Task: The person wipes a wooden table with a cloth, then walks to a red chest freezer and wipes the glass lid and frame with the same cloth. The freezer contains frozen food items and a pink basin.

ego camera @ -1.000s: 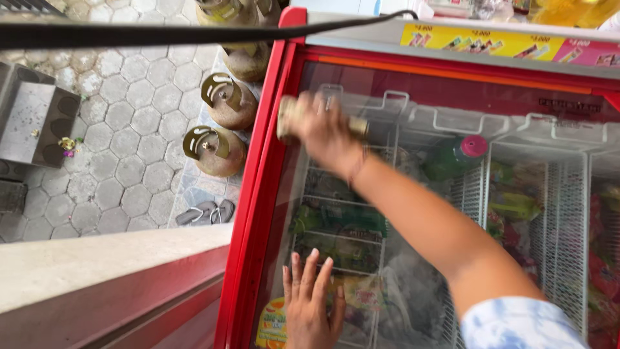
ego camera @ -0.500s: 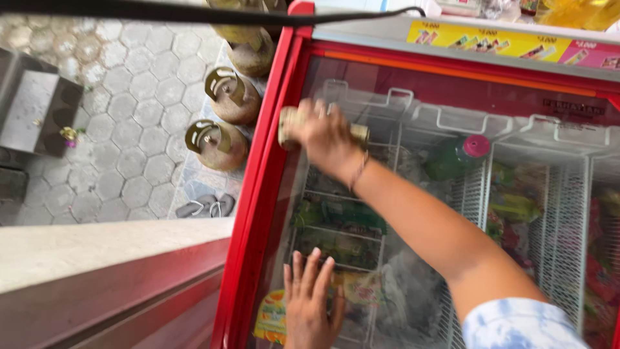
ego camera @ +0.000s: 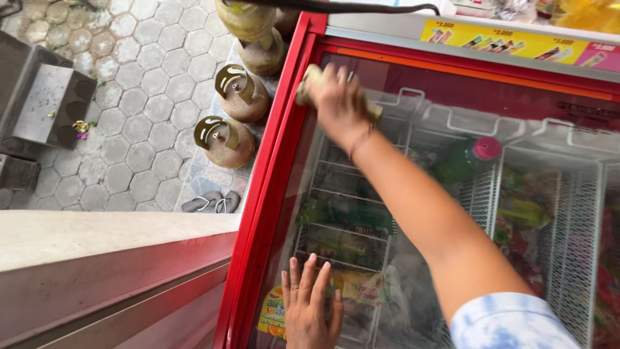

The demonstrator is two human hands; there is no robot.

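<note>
A red chest freezer (ego camera: 271,194) with a sliding glass lid (ego camera: 452,116) fills the right of the view. My right hand (ego camera: 337,98) presses a beige cloth (ego camera: 310,83) on the glass near the far left corner. Flat on the glass at the near edge lies my left hand (ego camera: 311,310), fingers spread, holding nothing. Under the glass are white wire baskets (ego camera: 361,220) with packaged frozen goods and a green bottle with a pink cap (ego camera: 468,158).
Several olive gas cylinders (ego camera: 226,139) stand on the hexagon-paved ground left of the freezer, with grey sandals (ego camera: 210,203) beside them. A pale ledge (ego camera: 103,236) runs at the lower left. A black cable (ego camera: 349,8) crosses the top.
My right hand with the cloth has slid a little toward the freezer's far left corner. The view has shifted slightly. My left hand stays put.
</note>
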